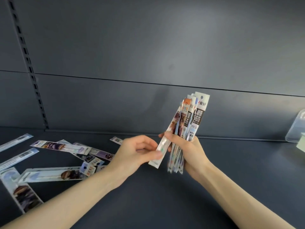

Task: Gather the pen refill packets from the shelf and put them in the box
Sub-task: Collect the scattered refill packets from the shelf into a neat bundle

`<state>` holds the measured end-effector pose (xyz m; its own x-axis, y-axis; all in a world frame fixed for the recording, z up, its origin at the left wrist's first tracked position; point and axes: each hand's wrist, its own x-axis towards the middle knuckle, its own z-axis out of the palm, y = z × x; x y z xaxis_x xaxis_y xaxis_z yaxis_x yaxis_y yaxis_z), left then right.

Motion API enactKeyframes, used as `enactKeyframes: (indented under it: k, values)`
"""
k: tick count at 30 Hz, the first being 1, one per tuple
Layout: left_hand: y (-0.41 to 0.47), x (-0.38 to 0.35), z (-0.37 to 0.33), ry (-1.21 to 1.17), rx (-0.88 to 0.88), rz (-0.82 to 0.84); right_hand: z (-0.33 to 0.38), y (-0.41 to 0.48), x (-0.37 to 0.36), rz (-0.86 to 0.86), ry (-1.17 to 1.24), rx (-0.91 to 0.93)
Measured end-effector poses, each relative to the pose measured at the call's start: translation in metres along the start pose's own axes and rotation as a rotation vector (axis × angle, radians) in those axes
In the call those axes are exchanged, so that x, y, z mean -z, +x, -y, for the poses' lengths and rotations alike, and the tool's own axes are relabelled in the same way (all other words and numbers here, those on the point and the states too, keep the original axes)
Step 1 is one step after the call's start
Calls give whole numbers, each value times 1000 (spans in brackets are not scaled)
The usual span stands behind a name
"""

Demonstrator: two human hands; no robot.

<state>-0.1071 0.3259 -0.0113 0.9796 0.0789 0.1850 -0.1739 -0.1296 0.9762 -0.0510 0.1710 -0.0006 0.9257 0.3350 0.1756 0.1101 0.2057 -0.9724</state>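
While a bundle [195,116] is gripped upright in the right hand [189,151], 1 more packet [162,146] is pinched vs. it by the left hand [137,154], long axis near-vertical. Loose packets [61,146] are strewn on the shelf [231,162] to the left, nearer the left hand; box [295,129] is seen far right.

The clear box [296,128] is cut off at the right edge.

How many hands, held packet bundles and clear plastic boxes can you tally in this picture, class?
Hands: 2, the left hand and the right hand
Packet bundle, gripped by the right hand and pinched by the left hand: 1
Clear plastic box: 1
Total: 4
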Motion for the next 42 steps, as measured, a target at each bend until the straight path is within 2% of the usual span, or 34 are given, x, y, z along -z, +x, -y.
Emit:
enactKeyframes:
  k: [2, 4, 6, 7, 9, 14, 18, 20, 24, 26, 30, 34, 38, 42]
  values:
    - [4, 5, 5, 294, -92, 19, 0, 1, 3, -19, 11, -3]
    - [13, 15, 14, 728, -193, -7, 2, 3, 8, -33, -2, -7]
    - [20, 25, 24, 1021, -157, 40, 3, 3, 13, -55, -18, -7]
    - [23, 29, 27, 1073, -105, 77, 3, 3, 14, -68, -18, -8]
    - [26, 31, 30, 1001, -66, 113, 1, 3, 16, -80, -36, 0]
    - [32, 31, 29, 1003, -181, 80, -2, 3, 14, -48, -136, 56]
    - [36, 31, 29, 981, -225, 83, -4, 2, 16, -4, -118, -15]
    - [37, 33, 25, 901, -296, -15, -4, 1, 15, -4, -111, -10]
    - [34, 34, -1, 569, -413, -291, -2, 2, 11, 4, -126, 30]
    - [28, 30, -18, 417, -434, -356, 0, 1, 5, 32, -115, 32]
    - [16, 17, -38, 153, -392, -262, 3, -1, -8, 115, -89, 59]
    - [13, 15, -40, 46, -326, -194, 2, -3, -12, 158, -137, 50]
    - [7, 13, -42, 42, -332, -113, 4, -5, -18, 312, -161, 27]
    - [9, 11, -53, 93, -247, 73, 6, -2, -26, 322, -178, 24]
